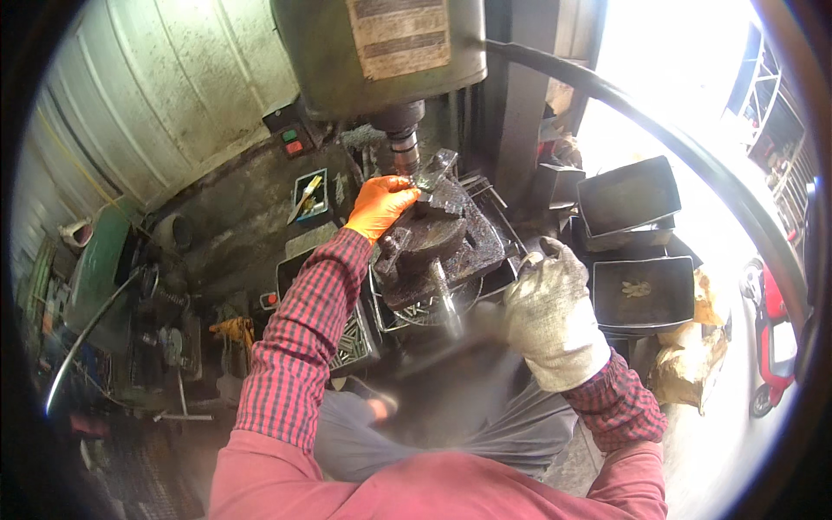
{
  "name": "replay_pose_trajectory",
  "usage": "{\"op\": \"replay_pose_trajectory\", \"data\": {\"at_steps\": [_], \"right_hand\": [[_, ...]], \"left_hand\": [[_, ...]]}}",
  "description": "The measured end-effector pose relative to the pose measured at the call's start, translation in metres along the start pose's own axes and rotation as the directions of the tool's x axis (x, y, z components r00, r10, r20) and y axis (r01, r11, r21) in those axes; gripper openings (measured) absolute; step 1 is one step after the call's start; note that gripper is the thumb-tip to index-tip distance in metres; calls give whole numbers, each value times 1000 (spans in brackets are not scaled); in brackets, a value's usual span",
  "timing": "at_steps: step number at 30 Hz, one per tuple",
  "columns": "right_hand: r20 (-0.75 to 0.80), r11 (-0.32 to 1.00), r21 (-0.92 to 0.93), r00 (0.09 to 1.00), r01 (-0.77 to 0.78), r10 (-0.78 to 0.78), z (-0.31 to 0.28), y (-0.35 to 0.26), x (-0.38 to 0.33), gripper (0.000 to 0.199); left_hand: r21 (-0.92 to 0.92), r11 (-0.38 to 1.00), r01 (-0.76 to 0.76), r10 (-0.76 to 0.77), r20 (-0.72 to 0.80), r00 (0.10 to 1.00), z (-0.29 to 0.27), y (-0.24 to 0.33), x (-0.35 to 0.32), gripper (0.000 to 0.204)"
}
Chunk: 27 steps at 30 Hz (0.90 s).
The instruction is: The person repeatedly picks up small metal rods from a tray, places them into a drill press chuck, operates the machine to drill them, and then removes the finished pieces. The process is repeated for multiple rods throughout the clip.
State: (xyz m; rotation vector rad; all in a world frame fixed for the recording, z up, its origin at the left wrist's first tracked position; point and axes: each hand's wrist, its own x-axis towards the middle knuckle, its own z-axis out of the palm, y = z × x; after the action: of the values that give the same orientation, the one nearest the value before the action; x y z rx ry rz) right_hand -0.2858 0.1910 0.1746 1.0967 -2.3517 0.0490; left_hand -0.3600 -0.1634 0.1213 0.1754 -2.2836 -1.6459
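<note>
My left hand [381, 208], in an orange glove, reaches to the jaws of a dark, oily machine vise [433, 238]. Its fingertips are pinched together at the jaws, just under the chuck [403, 143] of a drill press [390, 52]. Whatever small piece they hold is too small to make out. From the front of the vise a shiny metal screw rod [444, 295] sticks out toward me. My right hand [555, 316], in a soiled whitish work glove, is to the right of the rod with curled fingers. Anything inside its grip is hidden, and a dark blur lies beside it.
Black bins [643, 290] are stacked at the right, beside a brown sack [689, 368]. A long curved bar [659, 121] sweeps across the upper right. Left of the vise are a small tray with a brush [309, 195] and a switch box [293, 143]. Metal pieces [354, 342] fill a tray below.
</note>
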Motion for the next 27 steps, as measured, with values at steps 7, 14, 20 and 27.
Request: {"op": "replay_pose_trajectory", "data": {"at_steps": [7, 14, 20, 27], "right_hand": [[-370, 959, 209, 893, -191, 258, 87, 17, -37, 37], [-281, 939, 229, 906, -256, 316, 109, 22, -47, 48], [-238, 939, 221, 920, -262, 312, 111, 24, -49, 47], [-336, 954, 199, 899, -223, 280, 112, 23, -50, 39]], "left_hand": [[280, 958, -57, 106, -164, 981, -39, -5, -33, 50], [614, 743, 266, 362, -703, 612, -167, -92, -71, 62], [402, 867, 294, -76, -476, 876, -196, -125, -61, 66], [488, 837, 248, 50, -519, 853, -220, -103, -58, 37]]}}
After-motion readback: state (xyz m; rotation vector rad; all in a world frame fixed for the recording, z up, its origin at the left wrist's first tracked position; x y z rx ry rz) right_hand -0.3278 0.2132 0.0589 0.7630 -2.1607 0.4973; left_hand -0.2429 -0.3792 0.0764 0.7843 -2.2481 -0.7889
